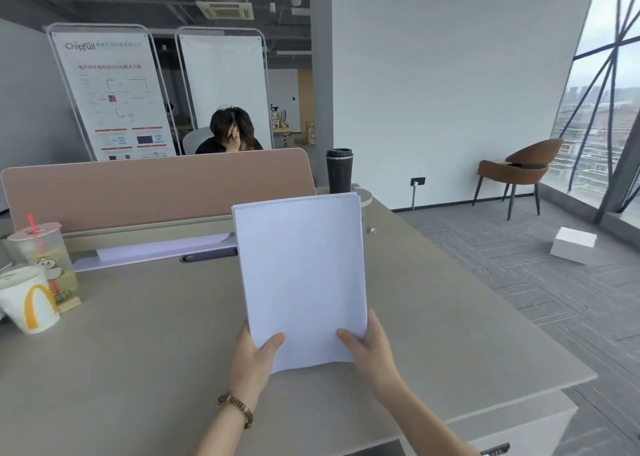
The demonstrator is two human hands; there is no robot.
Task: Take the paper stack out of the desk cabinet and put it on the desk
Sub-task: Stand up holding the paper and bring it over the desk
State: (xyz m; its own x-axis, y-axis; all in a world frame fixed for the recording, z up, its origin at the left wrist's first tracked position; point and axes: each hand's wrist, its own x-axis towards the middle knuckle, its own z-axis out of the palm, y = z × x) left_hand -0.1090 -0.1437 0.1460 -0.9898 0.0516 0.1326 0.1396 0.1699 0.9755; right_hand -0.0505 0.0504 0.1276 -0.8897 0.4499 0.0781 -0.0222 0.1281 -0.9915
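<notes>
Thumbs pinch the paper stack [300, 275] as your left hand [252, 358] at 7 o'clock and right hand [370, 355] at 5 o'clock clasp its near edge above the desk [138, 351].

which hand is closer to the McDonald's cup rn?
Left. The left hand grips the paper stack's near-left corner, on the same side of the desk as the McDonald's cup. The right hand holds the near-right corner, farther away.

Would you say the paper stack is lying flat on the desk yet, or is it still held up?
Held up: both hands, left hand and right hand, grip the paper stack's near edge above the desk.
</notes>
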